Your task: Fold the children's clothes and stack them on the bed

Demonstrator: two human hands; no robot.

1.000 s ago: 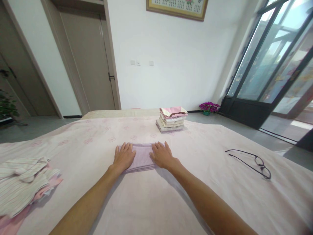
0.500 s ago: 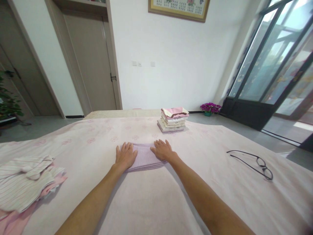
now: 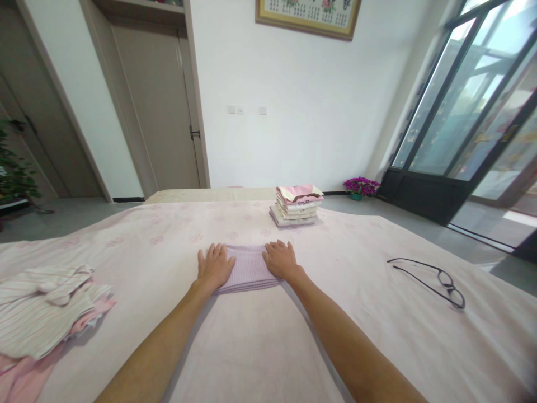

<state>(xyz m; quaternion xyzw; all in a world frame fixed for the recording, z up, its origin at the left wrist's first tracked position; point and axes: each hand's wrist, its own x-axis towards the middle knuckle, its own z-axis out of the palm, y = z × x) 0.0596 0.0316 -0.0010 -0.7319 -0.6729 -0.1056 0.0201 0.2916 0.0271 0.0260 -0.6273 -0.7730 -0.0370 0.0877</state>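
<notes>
Cloth [image 3: 248, 267] stays folded flat while the right grip [image 3: 282, 259] edges rightward.

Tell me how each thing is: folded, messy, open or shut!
Purple cloth, folded flat
Left hand, open, resting on the purple cloth
Right hand, open, resting on the purple cloth
Clothes stack, folded, piled up
Clothes heap, rumpled
Glasses, arms unfolded
Pink sheet, spread out, slightly wrinkled
Middle door, shut
Purple flowers, in bloom

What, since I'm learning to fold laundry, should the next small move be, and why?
Probably grip the lilac cloth by its ends: it lies folded in flat layers, with the left hand and right hand resting open on opposite ends.
</notes>
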